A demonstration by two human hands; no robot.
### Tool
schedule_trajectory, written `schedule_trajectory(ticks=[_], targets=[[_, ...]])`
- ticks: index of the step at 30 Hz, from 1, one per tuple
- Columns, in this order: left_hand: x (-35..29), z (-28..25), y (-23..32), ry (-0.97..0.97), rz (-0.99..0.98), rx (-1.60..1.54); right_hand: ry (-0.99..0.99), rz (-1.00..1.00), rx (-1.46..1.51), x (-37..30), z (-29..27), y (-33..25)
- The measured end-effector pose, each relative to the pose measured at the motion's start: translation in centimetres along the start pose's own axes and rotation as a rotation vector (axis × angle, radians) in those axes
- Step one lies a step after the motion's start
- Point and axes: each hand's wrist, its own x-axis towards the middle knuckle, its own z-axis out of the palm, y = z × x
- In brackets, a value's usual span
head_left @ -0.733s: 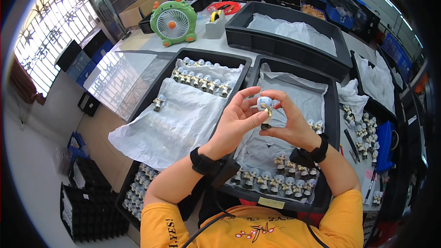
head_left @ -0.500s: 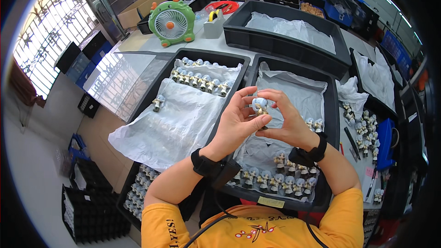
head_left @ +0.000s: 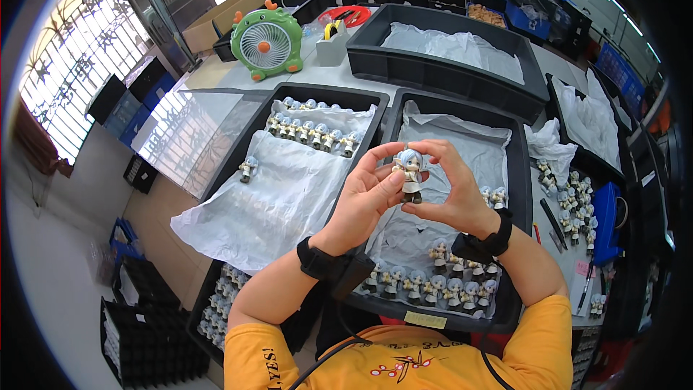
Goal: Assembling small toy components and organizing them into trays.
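Observation:
Between my two hands, above the right-hand black tray (head_left: 521,173), a small figurine (head_left: 411,177) with pale blue hair, a white outfit and dark boots stands upright. My left hand (head_left: 369,191) pinches it from the left with thumb and fingers. Curved round its other side, my right hand (head_left: 456,180) has fingertips at the head and the thumb near the boots. Several like figurines (head_left: 433,287) line the near end of this tray on white paper. A left-hand black tray (head_left: 234,146) holds rows of figurines (head_left: 314,133) at its far end and one lone figurine (head_left: 247,169).
Beyond the trays are a green fan (head_left: 266,42), a tape dispenser (head_left: 332,47) and a large paper-lined black bin (head_left: 440,65). On the right lie loose figurines (head_left: 576,206), a black pen-like tool (head_left: 553,215) and a blue bin (head_left: 608,224). More figurines (head_left: 225,303) fill a lower tray.
The figurine has turned from tilted, head toward me, to upright with its front showing. Both hands stay in nearly the same place.

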Motion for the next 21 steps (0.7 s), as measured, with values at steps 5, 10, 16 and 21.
schedule_trajectory(ticks=[5, 10, 16, 21], targets=[[0.0, -0.1, -0.2, 0.027, 0.01, -0.022, 0.025, 0.059, 0.039, -0.3, 0.3, 0.3], [0.0, 0.0, -0.2, 0.007, 0.018, -0.032, 0.038, 0.064, 0.035, -0.4, 0.1, 0.2], [0.1, -0.3, -0.4, 0.095, -0.008, 0.093, 0.095, 0.036, 0.069, -0.3, 0.0, 0.5], [0.2, -1.2, -0.8, 0.113, -0.035, 0.196, 0.051, -0.094, -0.047, 0.0, -0.2, -0.3]])
